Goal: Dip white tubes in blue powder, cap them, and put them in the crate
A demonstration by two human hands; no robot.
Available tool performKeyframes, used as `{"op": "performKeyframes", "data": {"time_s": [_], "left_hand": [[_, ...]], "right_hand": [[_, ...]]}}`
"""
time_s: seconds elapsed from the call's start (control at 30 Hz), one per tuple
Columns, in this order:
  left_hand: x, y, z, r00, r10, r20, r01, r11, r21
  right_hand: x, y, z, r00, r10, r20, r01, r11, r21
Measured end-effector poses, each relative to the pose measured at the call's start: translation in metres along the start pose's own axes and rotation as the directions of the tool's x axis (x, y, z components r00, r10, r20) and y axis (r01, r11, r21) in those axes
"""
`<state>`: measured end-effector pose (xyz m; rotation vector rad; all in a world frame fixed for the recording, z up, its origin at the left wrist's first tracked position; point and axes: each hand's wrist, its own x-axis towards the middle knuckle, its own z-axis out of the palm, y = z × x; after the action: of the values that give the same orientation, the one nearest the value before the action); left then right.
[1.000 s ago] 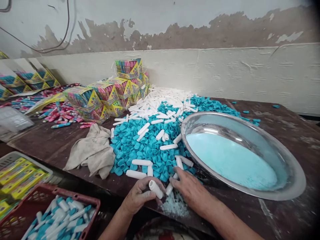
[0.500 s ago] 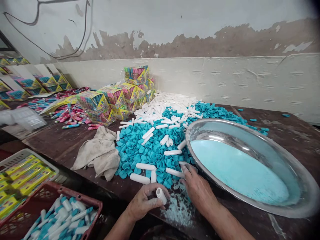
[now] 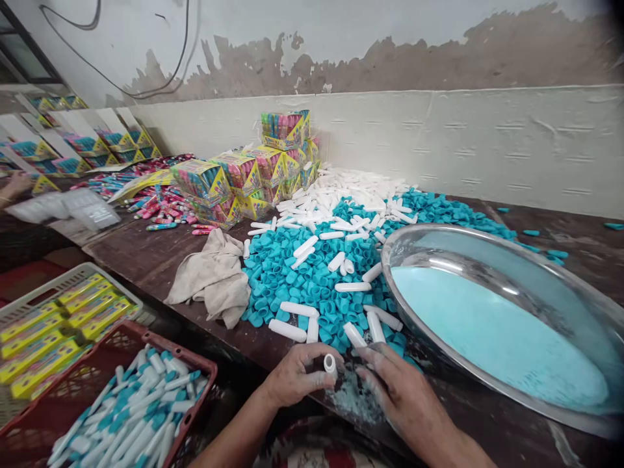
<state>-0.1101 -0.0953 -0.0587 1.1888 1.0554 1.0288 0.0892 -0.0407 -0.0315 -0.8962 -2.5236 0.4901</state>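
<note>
My left hand (image 3: 297, 377) is closed round a short white plastic tube (image 3: 330, 364), held upright with its open end up, at the table's front edge. My right hand (image 3: 404, 396) rests beside it, fingers spread flat on the wood over a smear of pale blue powder (image 3: 353, 400), its fingertips near loose white tubes (image 3: 375, 325). Behind both hands lies a big heap of teal caps (image 3: 302, 279) mixed with white tubes. A wide steel basin (image 3: 560, 273) of light blue powder (image 3: 492, 331) stands to the right.
A crumpled beige rag (image 3: 214, 276) lies left of the heap. Yellow printed boxes (image 3: 244, 179) are stacked at the back. A red crate (image 3: 205, 367) of capped tubes and a white basket (image 3: 73, 276) of yellow packs stand lower left. Another person's hand (image 3: 14, 185) shows far left.
My right hand has drawn back from the tubes near the basin toward my left hand. My left hand has turned its tube upright. The view has shifted left.
</note>
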Motion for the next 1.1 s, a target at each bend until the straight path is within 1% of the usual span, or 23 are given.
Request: {"op": "performKeyframes", "data": {"time_s": [0.1, 0.13, 0.2, 0.27, 0.33, 0.4, 0.47, 0.53, 0.57, 0.6, 0.63, 0.7, 0.77, 0.8, 0.87, 0.93, 0.97, 1.0, 1.1], "left_hand": [[-0.001, -0.002, 0.003, 0.999, 0.003, -0.032, -0.003, 1.0, -0.014], [-0.001, -0.002, 0.005, 0.998, 0.02, -0.06, -0.02, 1.0, 0.008], [0.0, -0.002, 0.012, 0.988, 0.088, -0.13, -0.072, 0.99, 0.121], [0.0, 0.0, 0.019, 0.969, 0.174, -0.178, -0.121, 0.955, 0.272], [0.002, 0.002, 0.027, 0.955, 0.23, -0.186, -0.153, 0.923, 0.353], [0.006, 0.007, 0.033, 0.955, 0.255, -0.15, -0.189, 0.916, 0.354], [0.013, 0.015, 0.037, 0.966, 0.248, -0.077, -0.211, 0.923, 0.322], [0.024, 0.027, 0.038, 0.979, 0.199, -0.037, -0.179, 0.938, 0.296], [0.032, 0.034, 0.039, 0.988, 0.152, -0.038, -0.135, 0.951, 0.279], [0.041, 0.042, 0.039, 0.995, 0.085, -0.044, -0.072, 0.966, 0.25], [0.051, 0.049, 0.041, 0.999, 0.003, -0.046, 0.006, 0.979, 0.202], [0.07, 0.061, 0.046, 0.985, -0.173, -0.011, 0.174, 0.982, 0.075], [0.089, 0.067, 0.055, 0.945, -0.322, 0.057, 0.324, 0.945, -0.045], [0.097, 0.068, 0.061, 0.923, -0.372, 0.098, 0.381, 0.919, -0.098], [0.112, 0.065, 0.074, 0.885, -0.428, 0.182, 0.458, 0.871, -0.18], [0.124, 0.06, 0.088, 0.861, -0.454, 0.228, 0.501, 0.834, -0.23], [0.129, 0.057, 0.094, 0.854, -0.472, 0.22, 0.518, 0.817, -0.253], [0.133, 0.055, 0.1, 0.851, -0.491, 0.186, 0.525, 0.804, -0.279], [0.139, 0.052, 0.112, 0.859, -0.509, 0.052, 0.491, 0.79, -0.368]], "right_hand": [[0.0, -0.012, 0.002, 0.998, -0.014, 0.058, 0.007, 0.994, 0.107], [0.0, -0.015, 0.004, 0.998, -0.008, 0.07, -0.001, 0.992, 0.128], [0.001, -0.018, 0.008, 0.998, 0.019, 0.067, -0.029, 0.987, 0.155], [0.001, -0.019, 0.011, 0.999, 0.049, 0.021, -0.052, 0.983, 0.175], [0.002, -0.019, 0.012, 0.996, 0.07, -0.059, -0.057, 0.979, 0.197], [0.003, -0.019, 0.008, 0.986, 0.076, -0.146, -0.039, 0.97, 0.241], [0.001, -0.018, -0.003, 0.98, 0.052, -0.19, 0.008, 0.954, 0.299], [-0.006, -0.014, -0.023, 0.972, 0.005, -0.234, 0.069, 0.949, 0.308], [-0.012, -0.01, -0.036, 0.963, -0.002, -0.27, 0.081, 0.956, 0.282], [-0.019, -0.005, -0.05, 0.948, 0.018, -0.317, 0.064, 0.967, 0.245], [-0.027, 0.001, -0.064, 0.925, 0.062, -0.374, 0.017, 0.979, 0.203], [-0.042, 0.02, -0.092, 0.855, 0.217, -0.471, -0.157, 0.974, 0.163], [-0.053, 0.042, -0.113, 0.791, 0.337, -0.51, -0.302, 0.941, 0.153], [-0.058, 0.054, -0.121, 0.771, 0.385, -0.508, -0.356, 0.921, 0.158], [-0.063, 0.075, -0.128, 0.741, 0.451, -0.498, -0.418, 0.89, 0.184], [-0.065, 0.088, -0.127, 0.721, 0.489, -0.491, -0.437, 0.871, 0.226], [-0.066, 0.092, -0.126, 0.711, 0.502, -0.492, -0.437, 0.864, 0.249], [-0.066, 0.094, -0.124, 0.701, 0.513, -0.496, -0.435, 0.858, 0.273], [-0.07, 0.095, -0.121, 0.668, 0.549, -0.503, -0.42, 0.835, 0.355]]}}
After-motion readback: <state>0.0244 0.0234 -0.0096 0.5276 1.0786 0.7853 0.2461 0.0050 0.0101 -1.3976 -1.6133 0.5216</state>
